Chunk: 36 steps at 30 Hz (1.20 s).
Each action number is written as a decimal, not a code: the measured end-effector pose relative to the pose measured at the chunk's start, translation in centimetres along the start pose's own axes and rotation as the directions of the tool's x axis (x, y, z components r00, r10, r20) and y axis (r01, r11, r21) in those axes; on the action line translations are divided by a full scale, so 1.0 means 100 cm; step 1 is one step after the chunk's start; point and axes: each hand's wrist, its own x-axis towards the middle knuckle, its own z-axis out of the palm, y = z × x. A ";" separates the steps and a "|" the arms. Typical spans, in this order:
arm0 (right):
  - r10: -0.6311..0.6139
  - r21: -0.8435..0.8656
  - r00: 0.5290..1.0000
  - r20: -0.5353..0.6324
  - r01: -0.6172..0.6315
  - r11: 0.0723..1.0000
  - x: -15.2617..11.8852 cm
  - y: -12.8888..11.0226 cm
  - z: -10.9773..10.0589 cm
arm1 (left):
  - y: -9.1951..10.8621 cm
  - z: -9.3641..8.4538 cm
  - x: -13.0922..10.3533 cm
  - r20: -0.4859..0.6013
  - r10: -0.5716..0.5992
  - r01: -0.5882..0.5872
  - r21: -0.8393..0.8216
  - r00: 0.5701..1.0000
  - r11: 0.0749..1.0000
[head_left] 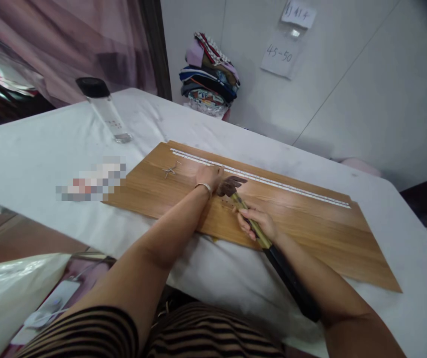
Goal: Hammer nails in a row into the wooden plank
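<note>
A wooden board (303,231) lies on the white-covered table, with two pale marked strips (273,183) running along its far side. My right hand (257,223) grips a claw hammer (260,233) by its yellow-and-black handle, and the hammer's head is just right of my left hand. My left hand (209,178) rests low over the board near the strips, its fingers pressed together; whatever they hold, if anything, is too small to make out. Several loose nails (169,170) are on the board to the left. Small dark marks or nails show below the hammer head.
A clear bottle with a black lid (109,114) stands at the back left of the white table (42,144). A blurred-out item (92,181) is left of the board. Folded clothes (211,79) are stacked beyond the table, by the wall. A plastic bag (15,283) is at the lower left.
</note>
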 end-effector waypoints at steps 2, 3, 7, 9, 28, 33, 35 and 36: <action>0.000 0.000 1.000 -0.016 0.000 1.000 0.003 0.003 0.006 | 0.000 -0.001 0.000 0.009 -0.006 0.006 -0.001 1.000 1.000; -0.004 0.008 1.000 -0.026 0.005 1.000 0.003 0.005 0.007 | -0.001 -0.002 0.000 0.004 -0.009 0.009 -0.008 1.000 1.000; -0.035 0.072 0.995 -0.091 0.042 0.996 0.002 0.023 0.010 | -0.003 -0.002 0.001 -0.026 0.018 -0.019 -0.039 0.999 0.999; -0.049 0.104 0.992 -0.120 0.061 0.993 0.001 0.031 0.011 | -0.003 -0.003 0.001 -0.016 0.041 -0.042 -0.032 0.999 0.999; -0.067 0.085 0.941 -0.332 0.101 0.991 0.008 0.031 0.053 | 0.004 -0.021 -0.013 0.129 0.078 -0.088 0.070 0.989 0.994; -0.074 0.076 0.947 -0.312 0.102 0.992 0.004 0.035 0.049 | 0.002 -0.017 -0.010 0.113 0.071 -0.077 0.051 0.991 0.996; -0.069 0.073 0.949 -0.309 0.096 0.993 0.002 0.038 0.047 | 0.001 -0.013 -0.008 0.100 0.073 -0.077 0.037 0.992 0.996; -0.066 0.075 0.949 -0.309 0.094 0.993 0.001 0.039 0.047 | 0.000 -0.012 -0.007 0.092 0.071 -0.074 0.031 0.993 0.997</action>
